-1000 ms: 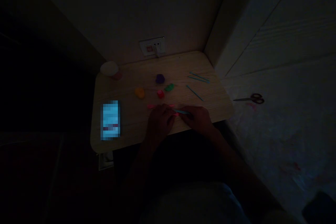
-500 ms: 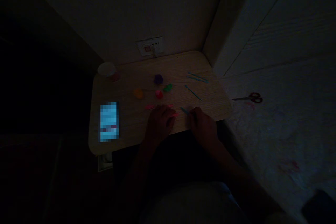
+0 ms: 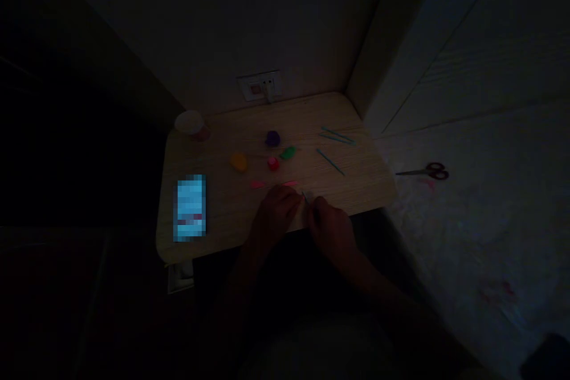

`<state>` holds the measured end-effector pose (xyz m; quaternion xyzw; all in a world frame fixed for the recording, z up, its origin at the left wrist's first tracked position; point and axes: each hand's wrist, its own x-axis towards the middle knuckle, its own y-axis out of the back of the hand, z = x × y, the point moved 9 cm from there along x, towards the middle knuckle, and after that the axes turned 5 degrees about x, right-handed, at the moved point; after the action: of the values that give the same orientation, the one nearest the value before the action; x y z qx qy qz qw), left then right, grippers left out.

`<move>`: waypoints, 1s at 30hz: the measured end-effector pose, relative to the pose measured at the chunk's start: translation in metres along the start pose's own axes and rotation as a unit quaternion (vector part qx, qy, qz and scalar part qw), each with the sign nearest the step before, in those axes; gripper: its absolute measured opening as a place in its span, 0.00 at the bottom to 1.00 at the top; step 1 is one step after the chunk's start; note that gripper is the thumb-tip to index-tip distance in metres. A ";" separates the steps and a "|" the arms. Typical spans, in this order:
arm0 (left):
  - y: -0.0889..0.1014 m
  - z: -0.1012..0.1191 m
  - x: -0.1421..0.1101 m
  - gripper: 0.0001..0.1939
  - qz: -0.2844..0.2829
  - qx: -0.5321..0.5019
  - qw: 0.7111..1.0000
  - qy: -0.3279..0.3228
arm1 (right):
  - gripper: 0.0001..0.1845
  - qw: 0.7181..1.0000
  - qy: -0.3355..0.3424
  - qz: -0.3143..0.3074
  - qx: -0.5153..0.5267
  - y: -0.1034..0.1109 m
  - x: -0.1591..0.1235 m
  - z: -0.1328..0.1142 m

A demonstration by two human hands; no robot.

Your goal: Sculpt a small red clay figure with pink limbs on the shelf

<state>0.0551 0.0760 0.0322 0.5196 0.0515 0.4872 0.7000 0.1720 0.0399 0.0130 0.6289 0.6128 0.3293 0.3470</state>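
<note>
In the dim light, my left hand [image 3: 276,211] rests at the front of the small table with its fingers pinched around a piece of pink clay, mostly hidden now. My right hand [image 3: 332,224] grips a thin blue modelling tool [image 3: 305,197], its tip pointing at the left fingertips. Just beyond the left hand lie flat pink clay pieces [image 3: 257,184]. Farther back are a red and pink clay lump [image 3: 273,164], a green clay piece [image 3: 288,153], a purple clay lump [image 3: 272,138] and a yellow-orange clay lump [image 3: 239,161].
Three more thin blue tools [image 3: 331,162] lie at the table's right. A lit phone [image 3: 190,208] is at the left, with a pale cup [image 3: 189,123] behind it. A wall socket [image 3: 260,85] sits above the back edge. Red-handled scissors [image 3: 423,171] lie on a pale surface at right.
My right hand has moved left, bringing the blue tool's tip up to the left fingers. The pink piece there is less visible. The whole view has shifted slightly.
</note>
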 end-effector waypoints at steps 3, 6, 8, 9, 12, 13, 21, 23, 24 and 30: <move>0.000 0.001 -0.001 0.06 0.003 0.000 1.000 -0.001 | 0.05 1.000 -0.011 -0.008 -0.001 -0.002 0.001 0.000; 0.001 0.002 -0.001 0.06 0.012 0.014 1.000 0.004 | 0.04 1.000 -0.013 -0.010 -0.008 -0.002 0.003 0.000; 0.004 0.001 0.000 0.06 0.027 0.033 0.999 0.014 | 0.05 1.000 -0.016 -0.002 -0.014 0.000 0.006 0.002; 0.006 0.001 0.000 0.06 0.037 0.041 0.998 0.019 | 0.06 1.000 -0.020 0.005 -0.017 0.001 0.008 0.004; 0.011 -0.003 0.000 0.06 0.054 0.048 0.997 0.033 | 0.07 0.999 -0.025 0.018 -0.022 0.004 0.015 0.006; 0.011 -0.004 0.001 0.07 0.052 0.046 0.997 0.035 | 0.07 0.999 -0.023 0.017 -0.025 0.004 0.017 0.005; 0.008 -0.010 0.001 0.06 0.048 0.022 0.998 0.043 | 0.08 0.999 -0.007 -0.014 -0.049 -0.002 0.016 -0.007; 0.007 -0.011 0.001 0.06 0.043 0.016 0.998 0.043 | 0.08 0.999 -0.003 -0.013 -0.040 -0.002 0.016 -0.006; 0.007 -0.011 0.000 0.06 0.039 0.011 0.998 0.045 | 0.07 0.999 -0.003 -0.007 -0.035 0.000 0.017 -0.004; 0.015 -0.011 -0.008 0.23 0.012 -0.021 0.997 0.074 | 0.08 0.999 -0.006 0.044 0.003 0.015 0.021 0.020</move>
<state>0.0353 0.0777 0.0355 0.4682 0.0864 0.5334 0.6991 0.1974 0.0606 0.0141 0.6579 0.5836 0.3390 0.3342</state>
